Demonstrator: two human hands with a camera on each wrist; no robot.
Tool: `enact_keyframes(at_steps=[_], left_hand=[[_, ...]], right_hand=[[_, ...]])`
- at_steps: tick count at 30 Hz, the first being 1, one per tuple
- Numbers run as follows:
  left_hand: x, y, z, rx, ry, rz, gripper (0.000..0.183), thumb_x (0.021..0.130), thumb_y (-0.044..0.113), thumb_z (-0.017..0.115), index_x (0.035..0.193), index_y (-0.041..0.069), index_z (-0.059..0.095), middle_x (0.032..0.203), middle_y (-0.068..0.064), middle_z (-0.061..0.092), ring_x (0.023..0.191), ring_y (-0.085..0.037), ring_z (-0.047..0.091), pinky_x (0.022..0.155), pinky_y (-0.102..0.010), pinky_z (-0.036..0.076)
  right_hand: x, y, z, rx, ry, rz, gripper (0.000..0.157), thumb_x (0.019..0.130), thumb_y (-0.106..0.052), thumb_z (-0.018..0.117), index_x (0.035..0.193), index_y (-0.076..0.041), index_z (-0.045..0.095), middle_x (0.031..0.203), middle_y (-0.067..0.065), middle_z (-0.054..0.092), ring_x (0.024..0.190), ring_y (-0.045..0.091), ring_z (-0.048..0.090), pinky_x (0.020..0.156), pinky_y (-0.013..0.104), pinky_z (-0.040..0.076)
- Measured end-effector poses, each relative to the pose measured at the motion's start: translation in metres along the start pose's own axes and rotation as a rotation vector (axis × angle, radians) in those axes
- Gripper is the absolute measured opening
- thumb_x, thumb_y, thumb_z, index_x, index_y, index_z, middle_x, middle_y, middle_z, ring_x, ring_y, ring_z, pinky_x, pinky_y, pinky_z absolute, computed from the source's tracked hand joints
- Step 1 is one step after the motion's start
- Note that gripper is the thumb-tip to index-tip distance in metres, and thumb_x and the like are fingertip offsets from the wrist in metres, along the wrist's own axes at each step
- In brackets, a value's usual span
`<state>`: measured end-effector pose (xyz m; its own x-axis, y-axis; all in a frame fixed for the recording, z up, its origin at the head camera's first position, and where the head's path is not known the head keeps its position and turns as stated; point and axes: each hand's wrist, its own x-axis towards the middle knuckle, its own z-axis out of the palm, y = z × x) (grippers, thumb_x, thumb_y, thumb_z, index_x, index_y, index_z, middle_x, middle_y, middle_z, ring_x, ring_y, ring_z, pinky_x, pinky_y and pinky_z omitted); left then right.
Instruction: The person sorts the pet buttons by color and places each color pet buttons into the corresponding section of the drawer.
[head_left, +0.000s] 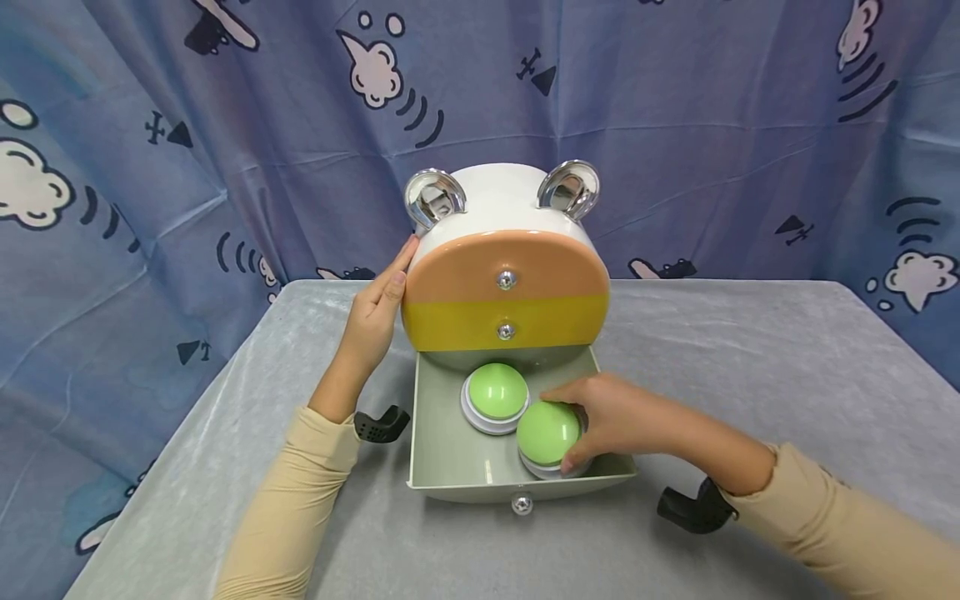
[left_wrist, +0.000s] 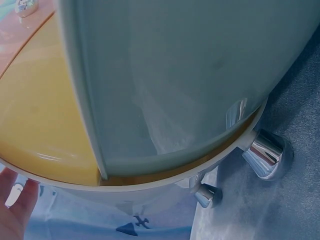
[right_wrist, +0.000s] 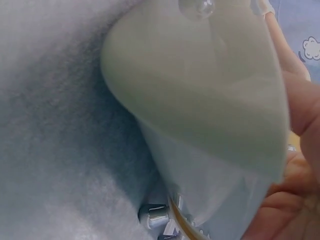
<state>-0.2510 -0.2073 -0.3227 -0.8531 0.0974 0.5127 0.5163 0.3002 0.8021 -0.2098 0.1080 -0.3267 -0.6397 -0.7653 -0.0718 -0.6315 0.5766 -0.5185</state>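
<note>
A small white drawer cabinet (head_left: 498, 196) with two chrome ears stands on the table, its bottom grey-green drawer (head_left: 442, 454) pulled out. Inside lie two round white-based pieces with green domed tops. One green-domed piece (head_left: 498, 392) sits toward the back; the other green-domed piece (head_left: 547, 435) is near the front right, between the thumb and fingers of my right hand (head_left: 618, 412). My left hand (head_left: 375, 312) rests on the cabinet's left side, fingers extended. In the left wrist view, its fingertips (left_wrist: 26, 197) touch the white shell. The drawer wall hides the held piece in the right wrist view.
Above the open drawer are an orange drawer front (head_left: 457, 271) and a yellow drawer front (head_left: 457, 325), both closed, with chrome knobs. Short chrome feet (left_wrist: 267, 155) lift the cabinet off the grey cloth-covered table (head_left: 750, 358). A blue patterned curtain (head_left: 675, 125) hangs behind.
</note>
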Motion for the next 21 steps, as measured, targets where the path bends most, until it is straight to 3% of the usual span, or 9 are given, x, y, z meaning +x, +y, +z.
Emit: enact_keyframes(at_steps=[5,11,14,16,18,21], left_hand=[[0.0,0.0,-0.001,0.005,-0.001,-0.001,0.044,0.11,0.023,0.034,0.152,0.015,0.04,0.16,0.004,0.036,0.149,-0.005,0.03,0.124,-0.026,0.024],[0.0,0.0,-0.001,0.005,-0.004,-0.005,0.044,0.11,0.023,0.034,0.153,0.015,0.04,0.16,0.005,0.036,0.149,-0.004,0.03,0.124,-0.026,0.024],[0.0,-0.001,-0.001,0.005,-0.003,-0.001,0.044,0.11,0.024,0.034,0.153,0.015,0.04,0.16,0.005,0.036,0.149,-0.003,0.03,0.124,-0.025,0.024],[0.0,-0.001,-0.001,0.006,-0.001,0.0,0.044,0.11,0.024,0.034,0.152,0.015,0.04,0.16,0.005,0.036,0.148,-0.003,0.03,0.124,-0.025,0.025],[0.0,-0.001,-0.001,0.007,-0.001,0.0,0.044,0.11,0.024,0.034,0.152,0.015,0.04,0.16,0.005,0.036,0.148,-0.002,0.03,0.124,-0.024,0.025],[0.0,-0.001,0.0,0.008,-0.001,0.001,0.044,0.11,0.024,0.034,0.152,0.015,0.04,0.16,0.005,0.037,0.148,-0.003,0.03,0.124,-0.025,0.025]], right_hand=[[0.0,-0.001,0.002,-0.012,0.014,0.02,0.084,0.063,-0.033,0.094,0.132,0.003,0.062,0.123,0.011,0.07,0.099,0.012,0.064,0.086,0.03,0.055],[-0.008,-0.002,0.001,0.037,0.069,0.059,0.082,0.065,-0.032,0.092,0.134,0.001,0.061,0.131,0.016,0.066,0.113,0.033,0.068,0.095,0.047,0.056],[-0.016,-0.006,0.001,0.198,0.14,0.093,0.071,0.072,-0.029,0.089,0.132,0.0,0.063,0.132,0.018,0.065,0.115,0.039,0.066,0.095,0.045,0.056],[-0.022,-0.01,0.001,0.361,0.187,0.122,0.062,0.077,-0.026,0.086,0.129,0.0,0.065,0.13,0.019,0.066,0.117,0.038,0.066,0.094,0.039,0.058],[-0.03,-0.015,0.003,0.532,0.217,0.132,0.054,0.081,-0.023,0.083,0.126,0.001,0.066,0.126,0.019,0.068,0.114,0.03,0.069,0.09,0.032,0.059],[-0.041,-0.022,0.011,0.741,0.199,0.139,0.047,0.085,-0.019,0.079,0.124,0.003,0.067,0.12,0.017,0.071,0.107,0.018,0.072,0.085,0.025,0.06]])
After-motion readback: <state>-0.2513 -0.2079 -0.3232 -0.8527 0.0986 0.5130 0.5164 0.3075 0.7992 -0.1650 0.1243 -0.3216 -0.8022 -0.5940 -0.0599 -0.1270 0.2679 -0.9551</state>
